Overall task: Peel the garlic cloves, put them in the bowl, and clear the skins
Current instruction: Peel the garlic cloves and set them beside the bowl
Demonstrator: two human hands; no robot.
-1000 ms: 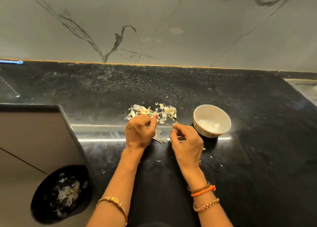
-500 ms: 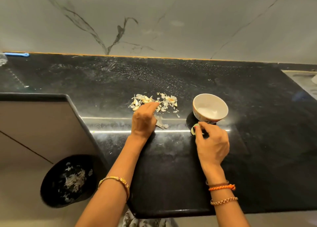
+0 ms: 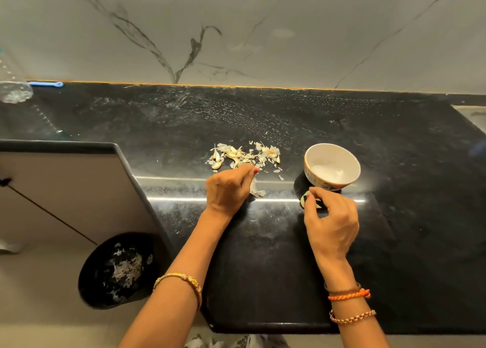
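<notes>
Stretching across the whole view, a black stone countertop point(image 3: 263, 255) runs beneath a pale marble-veined wall point(image 3: 236, 32), with a grey cabinet front point(image 3: 65, 190) dropping away at its left corner. Below that, on the floor side, sits a round black bin point(image 3: 115, 268) holding a scatter of pale garlic skins. The person's left hand point(image 3: 227, 188) rests on the counter at the near edge of the garlic pile, fingers curled so the tips pinch at a cloven piece there; exactly which bit they hold is too small to tell. The right hand point(image 3: 331, 218) hovers just in front of the bowl, thumb and forefinger pinching a small pale-green object against the counter, its nature unclear. A white bowl point(image 3: 332, 166) stands right of the pile, well apart from it, with something pale lying in its bottom. The pile of garlic cloves and skins point(image 3: 244, 155) lies mid-counter, unpeeled cloves at its left and loose papery flakes spread to the right. A few separate skin scraps point(image 3: 257, 191) lie beside the left hand's fingers. At the far left edge a clear plastic bottle point(image 3: 11, 84) and a blue strip point(image 3: 47, 84) sit against the wall.
</notes>
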